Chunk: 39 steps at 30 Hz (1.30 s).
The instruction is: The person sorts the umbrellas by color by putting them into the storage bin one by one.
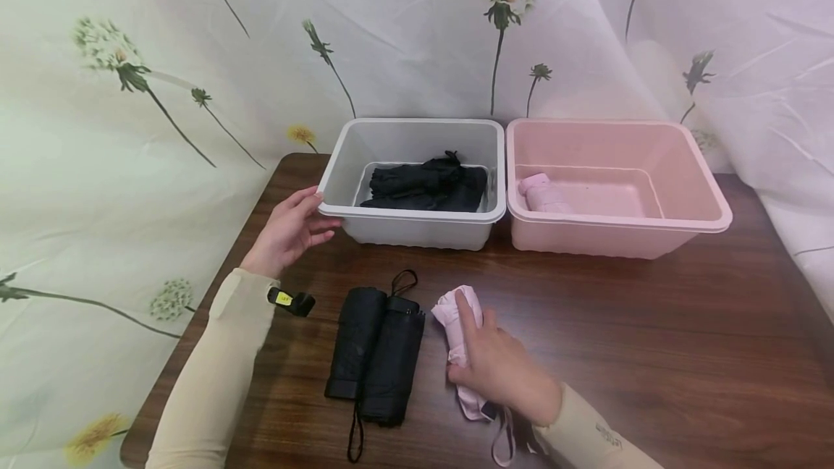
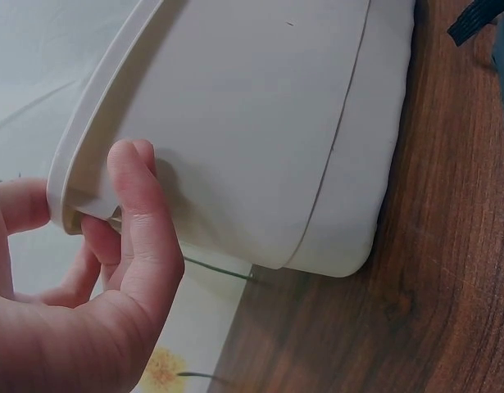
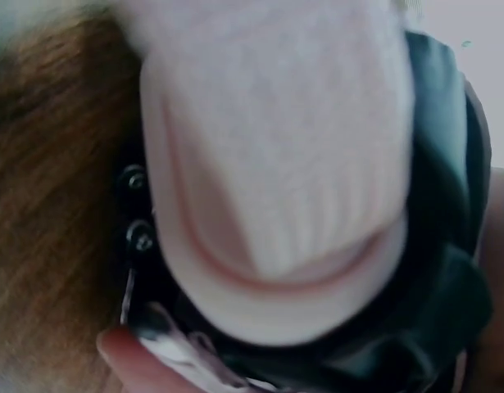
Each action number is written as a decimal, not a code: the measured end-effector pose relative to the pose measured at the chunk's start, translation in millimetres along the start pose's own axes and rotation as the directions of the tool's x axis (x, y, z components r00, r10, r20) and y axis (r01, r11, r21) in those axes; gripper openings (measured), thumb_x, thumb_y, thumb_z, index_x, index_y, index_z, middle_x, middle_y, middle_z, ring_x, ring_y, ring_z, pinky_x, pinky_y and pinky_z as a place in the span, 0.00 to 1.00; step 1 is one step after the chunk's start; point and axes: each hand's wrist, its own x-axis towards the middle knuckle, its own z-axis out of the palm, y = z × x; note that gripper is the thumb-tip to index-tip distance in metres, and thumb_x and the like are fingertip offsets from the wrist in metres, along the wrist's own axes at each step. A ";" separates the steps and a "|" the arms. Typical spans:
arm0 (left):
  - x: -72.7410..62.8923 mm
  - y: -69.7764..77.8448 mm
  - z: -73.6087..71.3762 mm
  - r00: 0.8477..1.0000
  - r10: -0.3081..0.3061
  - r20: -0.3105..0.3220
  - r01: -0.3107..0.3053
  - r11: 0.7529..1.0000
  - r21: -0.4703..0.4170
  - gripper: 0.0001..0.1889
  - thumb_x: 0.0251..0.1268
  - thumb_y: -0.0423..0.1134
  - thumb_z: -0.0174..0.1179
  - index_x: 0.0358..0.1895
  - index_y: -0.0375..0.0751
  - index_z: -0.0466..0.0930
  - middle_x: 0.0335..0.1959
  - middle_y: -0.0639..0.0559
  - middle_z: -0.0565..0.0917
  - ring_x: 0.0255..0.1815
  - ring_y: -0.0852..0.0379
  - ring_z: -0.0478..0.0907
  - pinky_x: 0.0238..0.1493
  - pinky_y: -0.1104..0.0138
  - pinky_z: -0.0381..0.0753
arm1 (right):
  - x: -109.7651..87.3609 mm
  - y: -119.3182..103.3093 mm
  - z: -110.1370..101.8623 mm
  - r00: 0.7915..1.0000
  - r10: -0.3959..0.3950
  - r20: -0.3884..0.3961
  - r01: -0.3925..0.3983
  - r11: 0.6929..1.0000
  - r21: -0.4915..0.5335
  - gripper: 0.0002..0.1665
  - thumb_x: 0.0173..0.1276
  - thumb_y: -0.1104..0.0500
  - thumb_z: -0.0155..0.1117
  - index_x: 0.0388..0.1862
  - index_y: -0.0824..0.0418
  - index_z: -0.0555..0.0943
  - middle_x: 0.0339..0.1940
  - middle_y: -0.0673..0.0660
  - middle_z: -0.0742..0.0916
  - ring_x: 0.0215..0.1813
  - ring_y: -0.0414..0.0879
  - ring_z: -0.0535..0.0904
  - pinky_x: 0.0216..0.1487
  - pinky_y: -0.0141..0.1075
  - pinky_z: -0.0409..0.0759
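My left hand (image 1: 287,230) holds the front left corner of a light grey plastic bin (image 1: 417,217), fingers under its rim; the left wrist view shows this rim (image 2: 61,180) up close. Black folded umbrellas (image 1: 423,187) lie inside that bin. On the table, my right hand (image 1: 498,364) grips a pink folded umbrella (image 1: 449,310), its index finger stretched along the fabric and its strap trailing toward me. The right wrist view is blurred, with the umbrella's pale pink end (image 3: 292,164) filling the middle. Left of it lie two black folded umbrellas (image 1: 355,339), side by side.
A pink plastic bin (image 1: 619,221) stands against the grey bin's right side, with a pink folded umbrella (image 1: 544,194) in its left part. Both bins sit toward the back of the dark wooden table (image 1: 651,324). Flower-patterned cloth (image 1: 404,42) hangs behind and at the sides.
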 end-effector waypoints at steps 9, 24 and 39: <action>-0.7 0.6 0.6 1.000 0.002 0.000 -0.002 1.000 0.002 0.32 0.71 0.49 0.55 0.74 0.49 0.56 0.65 0.45 0.68 0.38 0.57 0.85 0.38 0.66 0.85 | 1.0 1.1 1.4 1.000 0.008 0.007 -0.008 0.999 0.033 0.70 0.45 0.47 0.73 0.79 0.49 0.38 0.54 0.71 0.72 0.29 0.50 0.75 0.26 0.38 0.73; -2.5 2.9 2.9 1.000 0.002 -0.005 -0.002 0.999 -0.035 0.22 0.71 0.46 0.55 0.63 0.47 0.61 0.58 0.47 0.71 0.36 0.57 0.86 0.37 0.67 0.85 | -1.9 8.8 0.5 0.999 -0.008 -0.054 0.014 0.995 0.101 0.69 0.44 0.50 0.72 0.79 0.54 0.41 0.54 0.69 0.74 0.28 0.49 0.75 0.24 0.37 0.73; -1.5 0.2 0.4 1.000 -0.009 0.016 0.010 0.999 -0.049 0.17 0.72 0.46 0.54 0.57 0.46 0.65 0.52 0.51 0.75 0.36 0.57 0.86 0.37 0.66 0.85 | -3.5 9.0 -7.5 0.998 -0.011 -0.058 0.019 0.990 0.139 0.70 0.45 0.50 0.73 0.80 0.49 0.38 0.62 0.70 0.72 0.34 0.50 0.77 0.28 0.37 0.75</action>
